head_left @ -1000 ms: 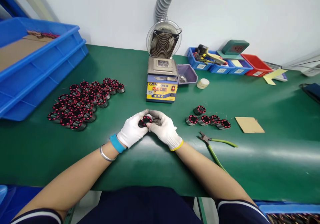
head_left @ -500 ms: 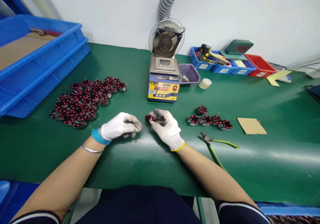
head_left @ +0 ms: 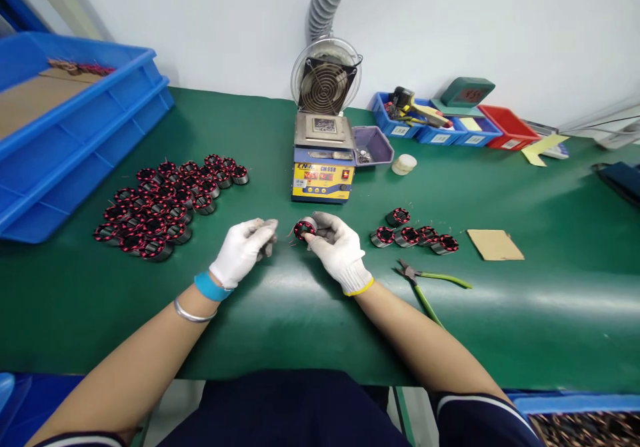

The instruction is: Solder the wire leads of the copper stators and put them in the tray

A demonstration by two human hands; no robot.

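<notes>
A small motor stator, a grey metal ring with red and black windings inside, is held between the thumb and fingers of my right hand. Thin wire ends stick out from its left side. My left hand, also in a white glove, is a short way left of the stator and apart from it. Its thumb presses against its fingers; whatever lies between them, if anything, is hidden. Behind the hands stands a yellow and blue solder pot with a lit red display.
Many stators are grouped at left, several more at right. Green-handled cutters lie near my right forearm, beside a cardboard piece. A blue crate, a purple tray, a round white pad and a red bin stand around.
My left hand has drawn back to the left, away from the stator. The stator has turned in my right hand, showing more of its windings and loose wires. The whole view has shifted slightly.
</notes>
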